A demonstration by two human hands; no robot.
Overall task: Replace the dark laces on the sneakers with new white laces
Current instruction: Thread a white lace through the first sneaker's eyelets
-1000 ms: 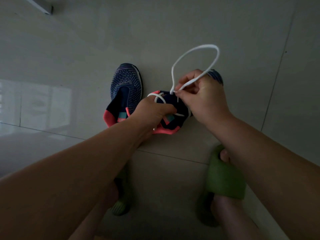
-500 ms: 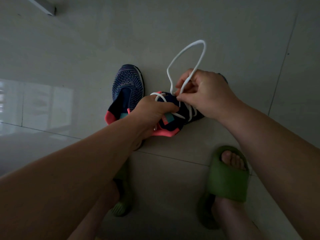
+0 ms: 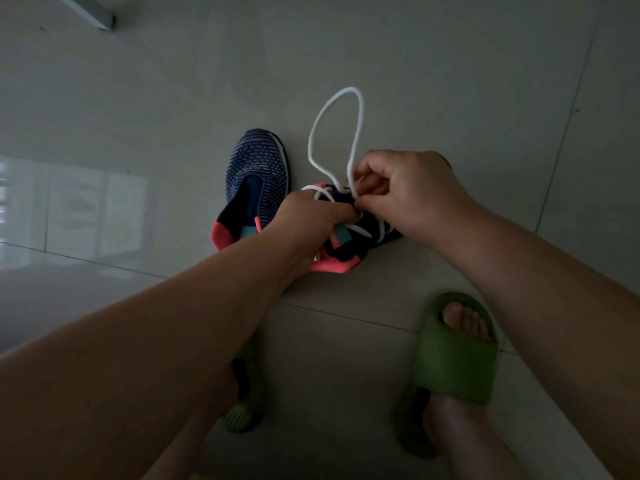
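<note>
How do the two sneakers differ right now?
The left sneaker lies untouched with no lace showing; the right sneaker has a white lace threaded across it. Both hands work on the right sneaker, hiding much of it; the left sneaker is in plain view. Both are dark blue with pink heels.

Both forearms extended fwd, converging. L hand fingers curled down, grip closed. R hand knuckles up, thumb & forefinger pinched, just beside L hand.
</note>
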